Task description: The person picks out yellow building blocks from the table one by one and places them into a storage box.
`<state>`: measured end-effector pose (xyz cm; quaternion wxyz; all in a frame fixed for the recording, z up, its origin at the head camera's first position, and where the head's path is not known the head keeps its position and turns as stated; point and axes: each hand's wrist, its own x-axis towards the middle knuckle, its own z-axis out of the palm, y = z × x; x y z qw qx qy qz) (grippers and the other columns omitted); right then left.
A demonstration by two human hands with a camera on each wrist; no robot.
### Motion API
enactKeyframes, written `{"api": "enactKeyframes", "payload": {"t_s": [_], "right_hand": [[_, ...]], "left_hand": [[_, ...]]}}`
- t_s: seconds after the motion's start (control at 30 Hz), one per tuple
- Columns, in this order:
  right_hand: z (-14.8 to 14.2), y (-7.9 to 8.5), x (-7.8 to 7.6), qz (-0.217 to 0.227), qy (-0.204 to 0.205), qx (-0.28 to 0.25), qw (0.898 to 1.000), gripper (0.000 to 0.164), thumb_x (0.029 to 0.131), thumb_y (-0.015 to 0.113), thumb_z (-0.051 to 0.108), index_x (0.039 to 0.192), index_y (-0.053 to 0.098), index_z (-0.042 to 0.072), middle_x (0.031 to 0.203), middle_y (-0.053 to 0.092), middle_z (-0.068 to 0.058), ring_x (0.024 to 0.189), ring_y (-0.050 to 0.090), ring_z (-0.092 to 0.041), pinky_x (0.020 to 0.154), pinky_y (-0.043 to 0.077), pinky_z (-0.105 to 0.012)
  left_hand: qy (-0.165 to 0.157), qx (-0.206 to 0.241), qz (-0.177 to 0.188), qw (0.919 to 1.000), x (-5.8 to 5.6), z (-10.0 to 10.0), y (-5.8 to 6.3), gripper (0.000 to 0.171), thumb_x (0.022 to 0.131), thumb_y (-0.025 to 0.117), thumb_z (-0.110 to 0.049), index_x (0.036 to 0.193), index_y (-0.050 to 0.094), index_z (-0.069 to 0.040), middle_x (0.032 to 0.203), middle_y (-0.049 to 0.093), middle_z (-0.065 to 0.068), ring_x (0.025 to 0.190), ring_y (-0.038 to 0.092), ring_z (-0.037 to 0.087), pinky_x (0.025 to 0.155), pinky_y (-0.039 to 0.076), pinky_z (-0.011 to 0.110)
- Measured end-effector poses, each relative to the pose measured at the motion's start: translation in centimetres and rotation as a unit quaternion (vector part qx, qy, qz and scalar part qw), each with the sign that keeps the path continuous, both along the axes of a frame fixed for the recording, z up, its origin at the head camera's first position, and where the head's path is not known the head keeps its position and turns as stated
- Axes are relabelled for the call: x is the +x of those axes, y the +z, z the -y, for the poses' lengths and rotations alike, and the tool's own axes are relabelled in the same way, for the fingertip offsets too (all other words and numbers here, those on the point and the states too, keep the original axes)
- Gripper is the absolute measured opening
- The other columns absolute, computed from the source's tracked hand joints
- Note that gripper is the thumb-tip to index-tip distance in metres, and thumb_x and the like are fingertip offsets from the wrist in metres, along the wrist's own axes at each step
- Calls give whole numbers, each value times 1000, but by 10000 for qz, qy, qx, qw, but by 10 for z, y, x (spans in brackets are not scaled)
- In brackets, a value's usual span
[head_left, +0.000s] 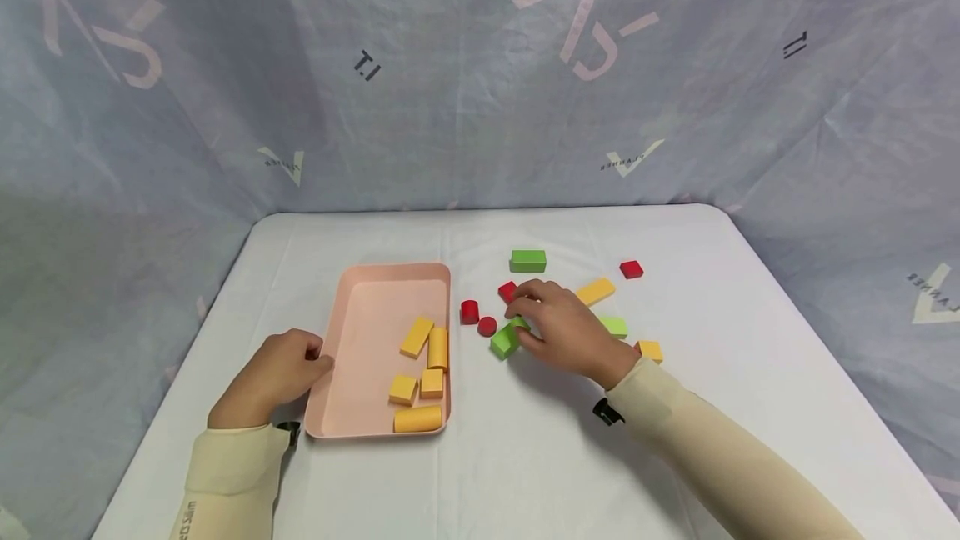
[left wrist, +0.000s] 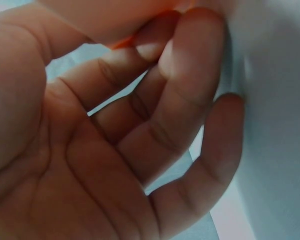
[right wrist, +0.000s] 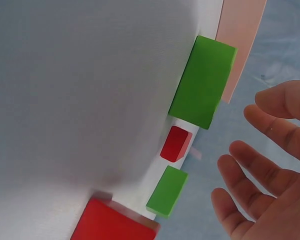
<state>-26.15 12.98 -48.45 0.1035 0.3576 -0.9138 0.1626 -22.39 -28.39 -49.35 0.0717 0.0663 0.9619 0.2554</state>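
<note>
In the head view my left hand holds the left wall of a shallow pink tray. Its curled fingers fill the left wrist view. Inside the tray lie several yellow blocks, toward its right side and front. Over a light green block reaches my right hand, its fingers spread and bent downward. From the right wrist, the hand appears beside a green block, with a gap between the fingers and the block. A red block lies just beyond those fingers.
A red cylinder and a red disc-shaped piece lie right of the tray. Farther back is a green block. Yellow, light green and red blocks lie to the right. Grey fabric surrounds the white table.
</note>
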Motion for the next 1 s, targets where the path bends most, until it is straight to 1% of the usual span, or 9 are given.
{"api": "enactKeyframes", "payload": {"t_s": [0.13, 0.27, 0.57, 0.87, 1.0], "right_hand": [[-3, 0, 0, 58, -57, 7, 10000, 21, 82, 66, 23, 103, 67, 20, 116, 52, 3, 100, 44, -11, 84, 47, -37], [-7, 1, -1, 46, -200, 61, 9998, 20, 83, 64, 24, 102, 67, 21, 115, 51, 2, 100, 44, -12, 84, 47, -38], [-20, -2, -3, 24, -417, 164, 9990, 21, 83, 61, 22, 102, 68, 20, 117, 52, -3, 101, 44, -17, 86, 46, -43], [-28, -6, -4, 62, -545, 221, 9982, 23, 82, 63, 24, 104, 68, 18, 118, 53, -5, 102, 46, -19, 86, 47, -43], [-30, -6, -6, 42, -613, 193, 9979, 23, 82, 63, 23, 104, 68, 17, 117, 53, -4, 101, 46, -18, 86, 47, -41]], "left_hand": [[-4, -11, 4, 10000, 0, 0, 0, 29, 81, 58, -12, 56, 45, -13, 50, 37, -2, 47, 39, 15, 45, 32, 30], [-17, -10, 0, 10000, 0, 0, 0, 29, 81, 58, -13, 56, 45, -13, 50, 37, -2, 47, 38, 15, 45, 32, 30], [20, -5, 65, 10000, -1, 0, 0, 28, 82, 58, -14, 56, 46, -13, 51, 36, -2, 47, 38, 15, 45, 31, 29], [30, 9, 65, 10000, 0, 1, -1, 29, 82, 59, -13, 56, 44, -13, 50, 36, -2, 47, 38, 15, 44, 31, 29], [44, 19, 72, 10000, 0, 0, -1, 28, 82, 58, -14, 57, 46, -13, 51, 38, -2, 47, 39, 15, 45, 32, 30]]}}
